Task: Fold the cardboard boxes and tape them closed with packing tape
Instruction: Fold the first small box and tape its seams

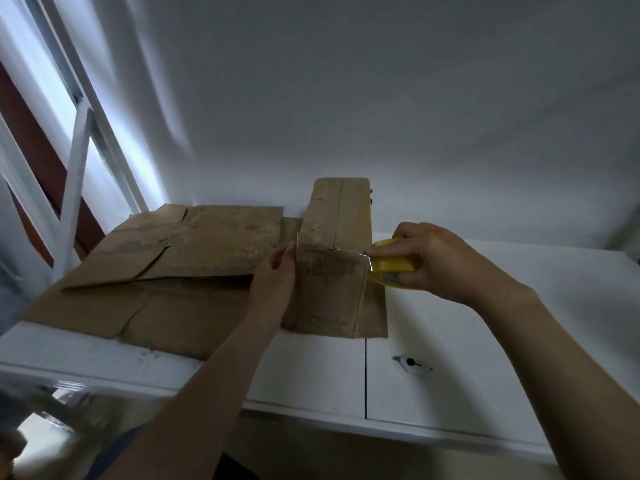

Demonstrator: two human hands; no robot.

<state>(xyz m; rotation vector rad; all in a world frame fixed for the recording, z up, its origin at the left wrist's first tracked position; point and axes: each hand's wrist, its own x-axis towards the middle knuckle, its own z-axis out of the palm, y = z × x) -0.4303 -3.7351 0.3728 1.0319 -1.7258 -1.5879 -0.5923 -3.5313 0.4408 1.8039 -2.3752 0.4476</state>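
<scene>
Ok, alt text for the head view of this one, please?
A person tapes an upright folded cardboard box on a white table: the right hand grips a yellow tape roll at the box's right edge, the left hand presses flat against its left side. Flattened cardboard lies to the left.

folded box (334,251) on flat cardboard (173,271) | tape roll (391,263) right

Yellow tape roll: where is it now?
The tape roll is right of centre in the head view, gripped by the right hand beside the folded box.
</scene>
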